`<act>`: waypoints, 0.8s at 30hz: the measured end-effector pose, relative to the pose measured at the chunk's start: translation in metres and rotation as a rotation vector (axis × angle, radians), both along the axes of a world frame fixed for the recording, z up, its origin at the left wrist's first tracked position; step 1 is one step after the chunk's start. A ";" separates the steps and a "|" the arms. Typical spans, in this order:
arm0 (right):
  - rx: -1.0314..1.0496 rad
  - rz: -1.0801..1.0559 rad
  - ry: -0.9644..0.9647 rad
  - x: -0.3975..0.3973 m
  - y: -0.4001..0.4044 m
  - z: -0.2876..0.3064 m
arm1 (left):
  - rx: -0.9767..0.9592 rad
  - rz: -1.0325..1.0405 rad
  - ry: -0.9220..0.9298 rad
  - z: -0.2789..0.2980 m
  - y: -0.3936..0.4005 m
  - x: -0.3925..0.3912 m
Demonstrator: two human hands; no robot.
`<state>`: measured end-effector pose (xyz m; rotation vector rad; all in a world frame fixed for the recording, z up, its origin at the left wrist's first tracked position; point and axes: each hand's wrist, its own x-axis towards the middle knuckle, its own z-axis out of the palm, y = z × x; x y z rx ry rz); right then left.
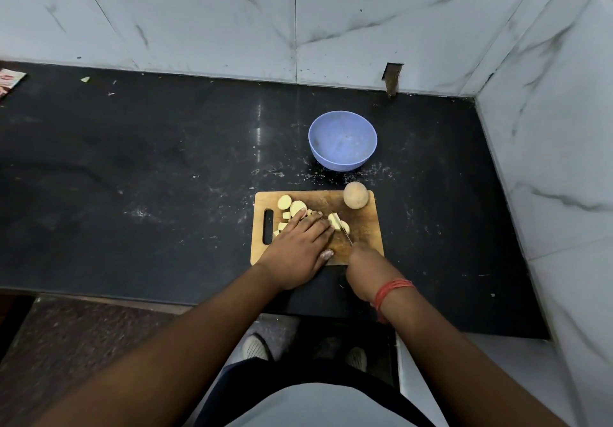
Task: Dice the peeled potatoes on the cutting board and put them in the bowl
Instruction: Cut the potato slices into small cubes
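Observation:
A wooden cutting board (pixel 363 227) lies on the black counter. Pale potato slices (pixel 292 206) are scattered over its left half. My left hand (pixel 298 250) lies flat over the pieces, its fingertips pressing a potato piece (pixel 338 222) near the board's middle. My right hand (pixel 363 262) grips a knife (pixel 343 231) by the handle, the blade down through that piece. A whole round potato (pixel 355 195) rests at the board's far right corner. A blue bowl (pixel 342 140) stands beyond the board, with nothing visible inside.
Marble walls close the counter (pixel 132 177) at the back and on the right. A printed packet (pixel 10 83) lies at the far left edge. Small scraps (pixel 85 79) dot the counter near the back wall. The counter's front edge runs just below the board.

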<state>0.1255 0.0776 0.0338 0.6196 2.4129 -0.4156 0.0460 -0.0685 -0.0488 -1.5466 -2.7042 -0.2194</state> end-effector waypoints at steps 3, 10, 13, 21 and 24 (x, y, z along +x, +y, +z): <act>-0.025 -0.070 -0.028 -0.007 -0.001 -0.011 | 0.000 0.000 0.002 -0.001 0.001 -0.001; -0.028 -0.068 0.047 -0.021 -0.005 -0.026 | -0.014 0.035 0.009 0.000 0.003 0.004; -0.004 -0.127 -0.013 0.008 -0.002 -0.028 | -0.037 0.048 0.015 0.001 0.003 0.004; -0.143 -0.115 0.198 0.047 0.029 -0.004 | 0.022 0.097 -0.079 0.003 0.002 0.003; -0.170 -0.163 0.323 0.031 0.034 -0.004 | -0.002 0.115 -0.123 0.008 0.004 -0.002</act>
